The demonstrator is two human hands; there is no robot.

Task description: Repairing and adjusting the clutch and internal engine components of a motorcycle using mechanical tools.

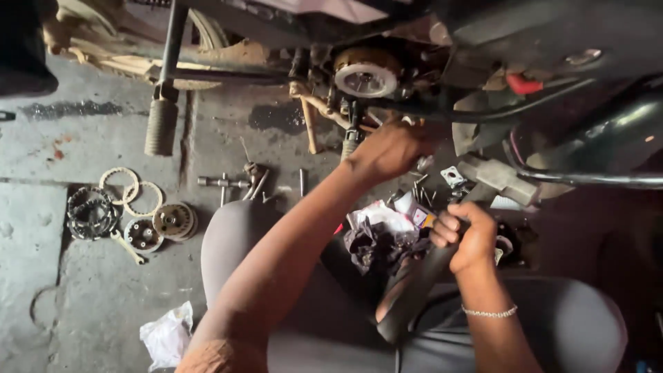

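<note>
My left hand [388,148] reaches up to the underside of a motorcycle engine [414,76], just below a round metal hub [366,74]. Its fingers curl against the engine and hide whatever they touch. My right hand [469,236], with a bead bracelet [490,313] on the wrist, is closed around a long dark handle-like tool [414,283] that slants down toward my lap. Between the hands lies a pile of rags and small bolts [387,228].
Clutch plates, rings and a toothed basket [131,211] lie on the concrete floor at left. A T-shaped wrench [222,182] lies near a ribbed footpeg [161,128]. A white crumpled rag [168,336] is at bottom left. My knees [235,235] fill the foreground.
</note>
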